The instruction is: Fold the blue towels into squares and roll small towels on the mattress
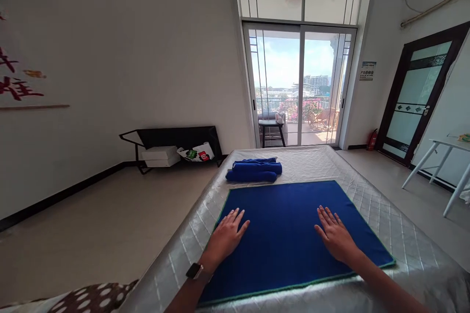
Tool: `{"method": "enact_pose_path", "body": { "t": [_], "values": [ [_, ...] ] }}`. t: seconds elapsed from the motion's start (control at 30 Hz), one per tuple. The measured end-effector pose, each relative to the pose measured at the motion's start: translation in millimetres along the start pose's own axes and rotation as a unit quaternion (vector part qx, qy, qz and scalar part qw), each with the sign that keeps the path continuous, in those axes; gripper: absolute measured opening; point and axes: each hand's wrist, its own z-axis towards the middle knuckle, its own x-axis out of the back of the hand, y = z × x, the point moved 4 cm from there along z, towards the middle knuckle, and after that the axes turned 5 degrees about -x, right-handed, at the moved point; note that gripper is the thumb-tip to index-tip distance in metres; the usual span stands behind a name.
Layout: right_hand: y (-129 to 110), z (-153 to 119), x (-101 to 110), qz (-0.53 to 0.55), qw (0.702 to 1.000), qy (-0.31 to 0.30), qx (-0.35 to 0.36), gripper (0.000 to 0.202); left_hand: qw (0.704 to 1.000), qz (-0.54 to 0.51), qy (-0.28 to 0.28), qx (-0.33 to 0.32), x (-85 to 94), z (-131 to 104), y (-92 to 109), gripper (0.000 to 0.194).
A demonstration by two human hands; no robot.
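A blue cloth (282, 234) with a green edge lies spread out flat in front of me. My left hand (228, 231) rests palm down near its left edge, fingers stretched out, with a watch (194, 270) on the wrist. On the right part of the cloth lies my right hand (335, 235), also flat with its fingers extended. Neither hand grips anything. Beyond the cloth's far edge sit several rolled blue cloths (254, 170), side by side.
A silvery quilted cover (304, 164) lies under the cloths. Left, a black rack (179, 138) holds white boxes (160, 156) by the wall. A brown dotted fabric (99, 298) is at lower left. A white table (451, 144) stands right, and sliding glass doors (301, 88) are behind.
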Motion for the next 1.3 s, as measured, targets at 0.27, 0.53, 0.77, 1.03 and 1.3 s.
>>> {"method": "enact_pose_path", "body": {
  "t": [0.27,0.53,0.77,1.03,1.3],
  "values": [
    [13,1,-20,0.007,0.998,-0.055,-0.028,0.074,1.000,0.028,0.012,0.004,-56.2,14,-54,0.062],
    [113,32,-9,-0.075,0.986,-0.026,-0.144,0.070,0.999,0.018,0.001,0.028,-64.7,14,-59,0.066],
    [73,104,9,-0.092,0.994,-0.024,-0.060,0.062,0.998,-0.009,-0.012,0.054,-62.8,13,-59,0.072],
    [77,167,0,-0.070,0.994,-0.068,-0.053,0.061,0.998,-0.017,0.008,0.061,-65.7,10,-59,0.072],
    [100,175,-5,-0.104,0.990,-0.060,-0.068,0.060,0.997,-0.028,-0.004,0.065,-63.7,8,-58,0.073]
  ]
}}
